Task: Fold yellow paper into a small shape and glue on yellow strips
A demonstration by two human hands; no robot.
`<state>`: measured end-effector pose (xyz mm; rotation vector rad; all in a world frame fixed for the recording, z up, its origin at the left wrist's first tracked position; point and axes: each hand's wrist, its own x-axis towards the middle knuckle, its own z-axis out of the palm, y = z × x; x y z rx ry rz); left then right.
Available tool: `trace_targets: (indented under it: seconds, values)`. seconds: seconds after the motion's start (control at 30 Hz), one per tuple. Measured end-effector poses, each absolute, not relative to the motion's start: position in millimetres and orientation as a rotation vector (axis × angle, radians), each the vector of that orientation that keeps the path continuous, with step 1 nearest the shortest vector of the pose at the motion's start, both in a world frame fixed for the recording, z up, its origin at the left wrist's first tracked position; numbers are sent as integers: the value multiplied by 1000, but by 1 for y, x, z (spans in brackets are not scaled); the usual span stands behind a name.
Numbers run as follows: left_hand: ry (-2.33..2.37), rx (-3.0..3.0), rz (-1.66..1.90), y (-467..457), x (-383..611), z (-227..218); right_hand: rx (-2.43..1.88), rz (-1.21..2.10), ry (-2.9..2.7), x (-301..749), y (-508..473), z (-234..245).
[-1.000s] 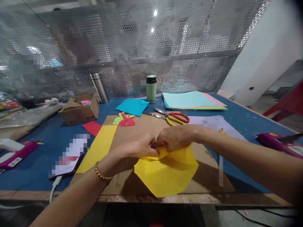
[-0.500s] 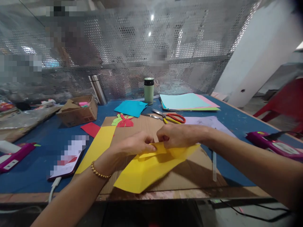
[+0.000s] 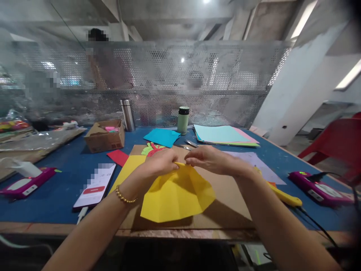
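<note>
Both of my hands pinch the top edge of a creased yellow paper sheet (image 3: 176, 195) and hold it up over a brown cardboard sheet (image 3: 225, 203). My left hand (image 3: 160, 162), with a bead bracelet at the wrist, grips the paper's upper left part. My right hand (image 3: 207, 160) grips it just to the right, fingertips almost touching the left ones. The paper fans downward from the pinch toward me. Another flat yellow sheet (image 3: 126, 169) lies to the left under my left wrist.
On the blue table (image 3: 56, 188) lie a phone (image 3: 96, 184), a red paper (image 3: 117, 157), red and green cutouts (image 3: 152, 149), a teal sheet (image 3: 162, 136), scissors (image 3: 189, 145), stacked coloured sheets (image 3: 225, 134), a cardboard box (image 3: 104, 135), a steel flask (image 3: 127, 114), a green bottle (image 3: 183, 120) and purple devices (image 3: 318, 188). A perforated metal screen (image 3: 158, 82) stands behind.
My hands have lifted the yellow paper off the cardboard and gathered its top edge into a pinch. The view has tilted upward, showing more of the ceiling.
</note>
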<state>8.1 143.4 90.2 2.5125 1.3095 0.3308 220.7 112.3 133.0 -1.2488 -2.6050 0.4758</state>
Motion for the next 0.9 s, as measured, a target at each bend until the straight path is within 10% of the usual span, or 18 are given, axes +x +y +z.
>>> trace_targets:
  seconds: [0.9]
  values:
    - [1025,2431,96,125,-6,84,-1242,647,-2614,196,118,82]
